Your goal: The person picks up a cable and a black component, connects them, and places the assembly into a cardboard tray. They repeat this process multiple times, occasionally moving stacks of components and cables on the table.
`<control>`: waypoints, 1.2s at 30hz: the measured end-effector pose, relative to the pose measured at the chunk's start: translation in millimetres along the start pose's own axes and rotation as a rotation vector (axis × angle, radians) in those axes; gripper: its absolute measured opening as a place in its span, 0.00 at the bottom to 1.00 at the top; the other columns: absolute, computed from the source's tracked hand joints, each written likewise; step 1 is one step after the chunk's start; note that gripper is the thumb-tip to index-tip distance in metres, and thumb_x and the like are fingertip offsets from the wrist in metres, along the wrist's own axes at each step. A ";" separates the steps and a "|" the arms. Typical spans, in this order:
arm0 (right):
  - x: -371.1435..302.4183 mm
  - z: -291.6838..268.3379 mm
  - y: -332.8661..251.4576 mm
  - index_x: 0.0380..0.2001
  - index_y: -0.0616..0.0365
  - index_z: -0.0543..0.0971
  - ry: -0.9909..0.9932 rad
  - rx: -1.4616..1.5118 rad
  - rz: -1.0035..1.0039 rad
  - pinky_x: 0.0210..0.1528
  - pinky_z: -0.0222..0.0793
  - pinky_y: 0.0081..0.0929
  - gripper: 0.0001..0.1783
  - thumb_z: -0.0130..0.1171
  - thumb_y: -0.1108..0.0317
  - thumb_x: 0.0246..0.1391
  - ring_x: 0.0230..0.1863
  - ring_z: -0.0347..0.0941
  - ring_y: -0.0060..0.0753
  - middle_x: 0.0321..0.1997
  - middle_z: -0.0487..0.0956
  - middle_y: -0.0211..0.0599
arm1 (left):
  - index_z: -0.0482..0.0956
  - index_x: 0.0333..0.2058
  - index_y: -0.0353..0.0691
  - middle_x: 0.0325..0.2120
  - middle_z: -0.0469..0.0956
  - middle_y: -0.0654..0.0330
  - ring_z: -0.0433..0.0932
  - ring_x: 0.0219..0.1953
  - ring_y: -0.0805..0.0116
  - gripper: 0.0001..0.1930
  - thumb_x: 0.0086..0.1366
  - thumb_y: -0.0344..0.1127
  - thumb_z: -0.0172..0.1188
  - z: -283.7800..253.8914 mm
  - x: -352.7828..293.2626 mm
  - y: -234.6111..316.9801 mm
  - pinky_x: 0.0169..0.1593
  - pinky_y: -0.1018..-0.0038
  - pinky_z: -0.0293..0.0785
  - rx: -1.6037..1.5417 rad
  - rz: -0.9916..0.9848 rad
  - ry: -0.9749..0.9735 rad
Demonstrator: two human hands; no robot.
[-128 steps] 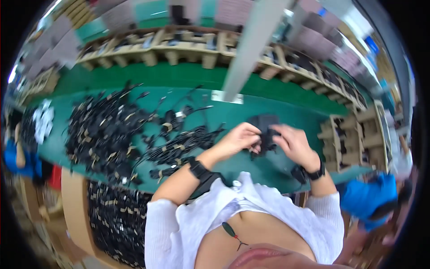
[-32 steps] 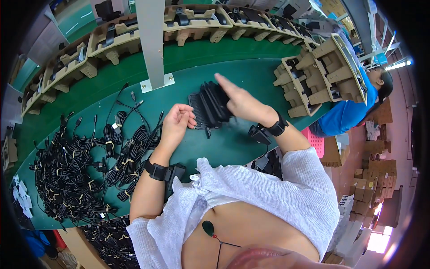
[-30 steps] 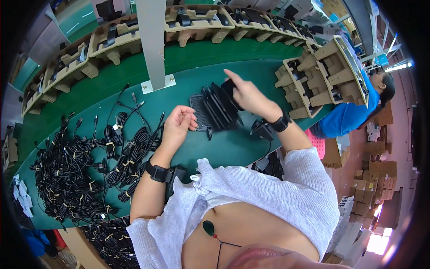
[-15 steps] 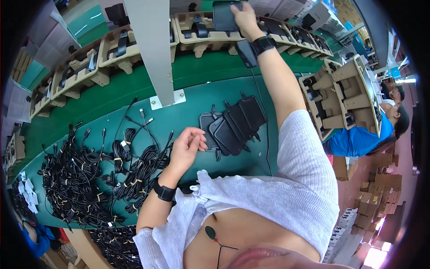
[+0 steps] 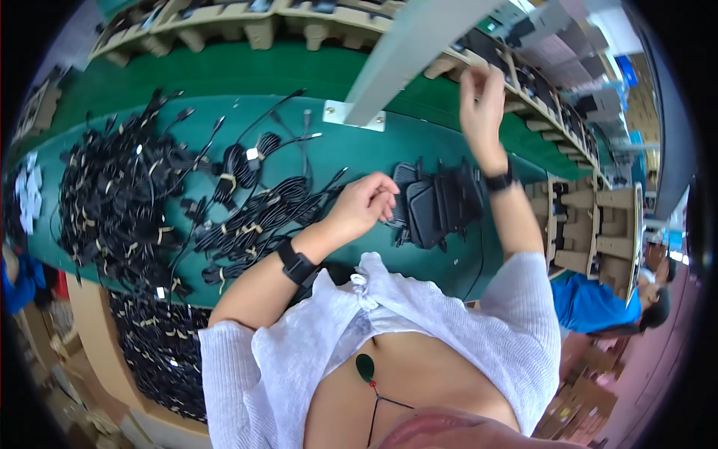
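Observation:
My left hand (image 5: pixel 365 203) is loosely closed, fingers curled in and nothing seen in them. It hovers at the left edge of an overlapping stack of flat black panels (image 5: pixel 441 206) with small tabs, the leftmost one with a mesh surface. Beyond the stack, my right hand (image 5: pixel 482 108) is raised near the moulded brown trays, its thumb and fingers apart and nothing visible in it. Bundles of black cables (image 5: pixel 258 217) tied with pale bands lie left of my left forearm, next to a larger heap of cables (image 5: pixel 120 202).
Brown moulded trays (image 5: pixel 321 28) with black parts line the far ledge. A grey metal post (image 5: pixel 404 60) rises from the green table (image 5: pixel 299 161). More trays (image 5: pixel 617 224) stack at right, by a person in blue (image 5: pixel 598 303). A box of cables (image 5: pixel 161 352) sits at lower left.
My right hand has let go of the flat black device it held over the trays and come back nearer. The view has shifted; my left hand keeps its curled pose by the panels.

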State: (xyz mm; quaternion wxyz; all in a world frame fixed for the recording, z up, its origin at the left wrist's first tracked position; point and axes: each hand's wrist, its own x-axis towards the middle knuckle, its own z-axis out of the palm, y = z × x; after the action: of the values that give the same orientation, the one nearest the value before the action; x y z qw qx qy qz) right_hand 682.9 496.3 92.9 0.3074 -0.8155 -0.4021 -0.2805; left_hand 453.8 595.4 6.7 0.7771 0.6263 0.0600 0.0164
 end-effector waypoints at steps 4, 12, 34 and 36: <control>-31.7 -30.0 -116.7 0.38 0.54 0.77 -0.486 0.258 -0.516 0.43 0.63 0.34 0.14 0.63 0.68 0.45 0.42 0.72 0.42 0.39 0.77 0.36 | 0.71 0.36 0.35 0.23 0.74 0.59 0.75 0.22 0.73 0.05 0.64 0.25 0.46 -0.4 -0.3 -10.1 0.26 0.76 0.73 -0.037 0.066 0.031; -46.8 56.0 -187.2 0.39 0.59 0.76 -0.875 0.350 -0.627 0.45 0.67 0.36 0.12 0.56 0.66 0.52 0.43 0.72 0.43 0.39 0.77 0.40 | 0.66 0.55 0.42 0.53 0.68 0.55 0.68 0.54 0.65 0.21 0.64 0.35 0.53 -3.6 -4.5 -32.1 0.58 0.68 0.63 -0.239 0.294 -0.119; -48.1 -70.9 -117.0 0.44 0.62 0.71 -0.738 1.284 0.639 0.28 0.63 0.15 0.14 0.47 0.62 0.63 0.22 0.65 0.18 0.22 0.72 0.31 | 0.69 0.45 0.37 0.25 0.72 0.64 0.70 0.20 0.79 0.11 0.68 0.36 0.51 -15.9 -0.4 22.5 0.19 0.86 0.58 -0.752 0.107 -0.257; -67.7 -68.8 -117.0 0.44 0.62 0.72 -0.570 0.938 0.501 0.38 0.67 0.18 0.11 0.49 0.67 0.62 0.33 0.71 0.20 0.31 0.75 0.34 | 0.73 0.40 0.36 0.25 0.72 0.63 0.71 0.21 0.77 0.10 0.68 0.37 0.50 -14.3 0.6 20.3 0.19 0.84 0.60 -0.703 0.083 -0.159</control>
State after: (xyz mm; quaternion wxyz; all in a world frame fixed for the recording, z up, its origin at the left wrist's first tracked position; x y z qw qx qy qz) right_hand 536.4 470.6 122.4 0.5710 -0.7060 -0.3452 0.2374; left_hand 453.8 613.7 23.5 0.9459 0.3221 -0.0355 0.0186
